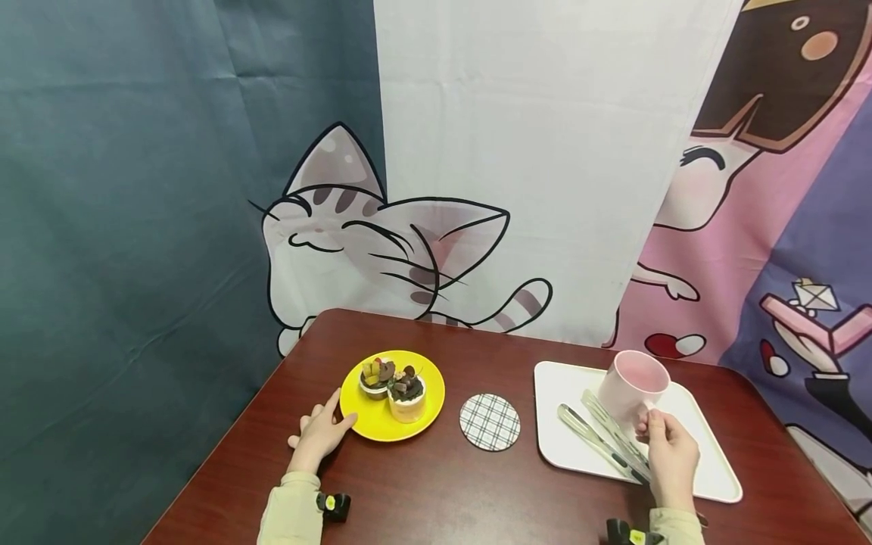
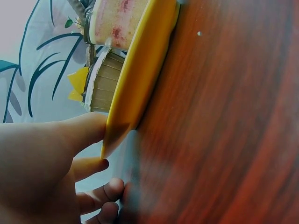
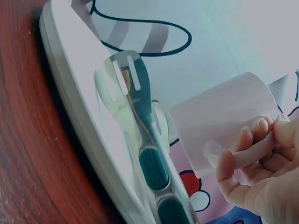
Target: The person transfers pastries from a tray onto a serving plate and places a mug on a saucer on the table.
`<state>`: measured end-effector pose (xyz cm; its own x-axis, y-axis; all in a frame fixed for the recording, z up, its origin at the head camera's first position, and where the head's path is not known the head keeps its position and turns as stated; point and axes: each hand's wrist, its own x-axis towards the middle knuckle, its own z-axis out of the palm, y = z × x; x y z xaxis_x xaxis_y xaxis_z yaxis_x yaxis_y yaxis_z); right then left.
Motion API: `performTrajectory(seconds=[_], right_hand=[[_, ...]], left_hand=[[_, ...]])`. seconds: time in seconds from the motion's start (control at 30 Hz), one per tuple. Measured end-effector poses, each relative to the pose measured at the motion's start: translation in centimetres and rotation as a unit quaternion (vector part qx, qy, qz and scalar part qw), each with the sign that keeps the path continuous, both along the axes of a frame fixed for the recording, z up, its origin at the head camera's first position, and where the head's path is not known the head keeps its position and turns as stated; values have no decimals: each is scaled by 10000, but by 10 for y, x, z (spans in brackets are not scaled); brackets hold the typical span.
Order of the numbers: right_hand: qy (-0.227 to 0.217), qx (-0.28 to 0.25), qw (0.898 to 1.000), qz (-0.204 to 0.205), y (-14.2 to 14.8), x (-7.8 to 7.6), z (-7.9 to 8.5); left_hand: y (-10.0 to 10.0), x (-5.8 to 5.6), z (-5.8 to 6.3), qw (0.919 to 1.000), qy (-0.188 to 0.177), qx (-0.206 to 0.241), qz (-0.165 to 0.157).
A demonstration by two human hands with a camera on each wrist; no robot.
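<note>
My right hand (image 1: 671, 458) grips the handle of a pink mug (image 1: 630, 386), fingers curled through it. In the right wrist view the mug (image 3: 224, 121) hangs apart from the white tray (image 1: 559, 446). On that tray lie a fork (image 3: 133, 88) and a spoon (image 1: 575, 420) with dark green handle parts. My left hand (image 1: 320, 435) pinches the near left rim of a yellow plate (image 1: 429, 409) between thumb and forefinger, its other fingers outside the rim. Two small cakes sit on the plate: one in a pleated cup (image 1: 375, 378), one pale-sided cake (image 1: 407, 401) with dark topping.
A round checked coaster (image 1: 490, 421) lies on the dark red table (image 1: 477, 492) between plate and tray. Behind the table's far edge hangs a cloth with a cartoon cat (image 1: 341, 250). A plain dark curtain (image 1: 136, 227) hangs at the left.
</note>
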<state>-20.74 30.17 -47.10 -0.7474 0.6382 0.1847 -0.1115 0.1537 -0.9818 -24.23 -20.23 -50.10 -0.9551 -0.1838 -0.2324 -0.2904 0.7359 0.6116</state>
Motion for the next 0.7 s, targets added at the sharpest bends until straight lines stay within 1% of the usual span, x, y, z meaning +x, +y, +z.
performTrajectory(seconds=[0.17,0.4,0.6,0.7], right_hand=[[10,8,9999,115,-8,1,4],[-223,443,9982,330,-23,0,8],[-437,643,9953,572,-36,-3,10],[-450,762,9937,693,-42,-6,10]], left_hand=[[0,1,0,10000,-22,-26,8],[-1,2,2,10000,-42,-59,-38],[-1,0,3,10000,-32,-61,-50],[-1,0,2,10000,-9,-62,-52]])
